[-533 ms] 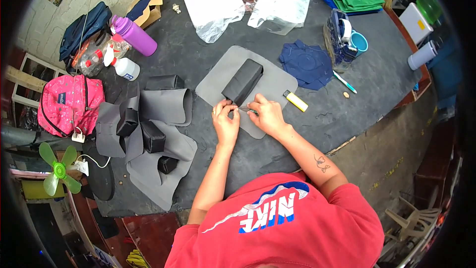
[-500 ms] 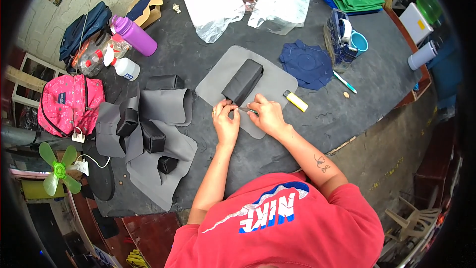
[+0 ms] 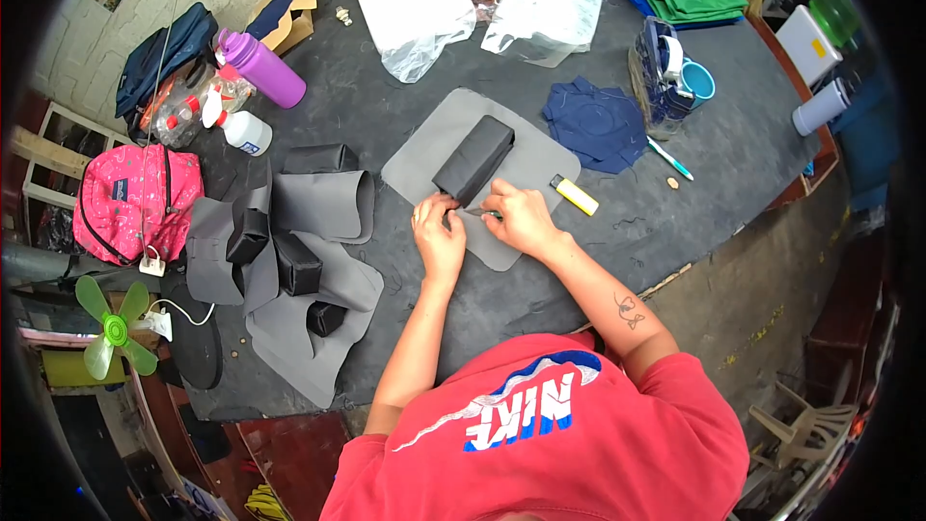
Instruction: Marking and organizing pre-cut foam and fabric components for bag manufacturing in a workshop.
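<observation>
On the dark round desk [image 3: 386, 116] lay a grey rounded fabric sheet [image 3: 424, 159] bearing a long black box-shaped block [image 3: 473, 159]. At the block's near end, the left hand [image 3: 439, 236] pressed the sheet flat while the right hand [image 3: 516, 217] pinched a thin tool, seemingly marking or trimming; the next stroke would need the sheet held steady.

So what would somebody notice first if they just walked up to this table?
Probably both hands, left hand and right hand, pressed on a grey sheet beside a black folded block in the middle of the dark table. Then the bright pink backpack at the left edge and the purple bottle behind it.
</observation>
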Demonstrator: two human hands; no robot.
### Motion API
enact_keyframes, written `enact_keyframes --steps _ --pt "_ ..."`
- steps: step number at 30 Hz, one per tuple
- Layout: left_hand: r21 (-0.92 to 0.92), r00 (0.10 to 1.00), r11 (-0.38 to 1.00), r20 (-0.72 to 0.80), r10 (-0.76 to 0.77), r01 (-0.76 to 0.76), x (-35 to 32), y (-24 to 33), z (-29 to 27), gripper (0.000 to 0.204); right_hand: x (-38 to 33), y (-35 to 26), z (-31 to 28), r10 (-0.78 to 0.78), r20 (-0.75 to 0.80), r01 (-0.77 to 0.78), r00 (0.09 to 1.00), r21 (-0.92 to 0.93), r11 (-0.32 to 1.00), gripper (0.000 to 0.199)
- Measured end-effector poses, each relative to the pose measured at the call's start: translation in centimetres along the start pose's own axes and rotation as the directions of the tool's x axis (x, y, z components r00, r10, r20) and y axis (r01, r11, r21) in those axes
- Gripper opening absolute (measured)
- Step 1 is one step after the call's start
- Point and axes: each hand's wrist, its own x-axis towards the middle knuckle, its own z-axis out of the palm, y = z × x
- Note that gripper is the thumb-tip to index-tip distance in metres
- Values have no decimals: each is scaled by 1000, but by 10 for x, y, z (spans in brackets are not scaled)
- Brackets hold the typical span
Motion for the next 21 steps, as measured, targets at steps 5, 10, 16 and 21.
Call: enact_keyframes --steps 5,10,16,21 --pt "-98 999 994 -20 -47 44 -1 -7 -2 12 -10 -2 -16 134 62 -144 989 199 969 14" --pt "53 999 998 20 44 -45 0 5 -1 8 -17 1 -12 121 -9 -119 993 126 985 16" --pt "446 985 886 160 62 -128 4 9 10 13 -13 -4 -5 121 -43 -118 992 68 991 17" --pt "408 970 889 198 137 -209 1 -1 8 20 -15 -4 2 126 -83 -121 988 63 991 18"
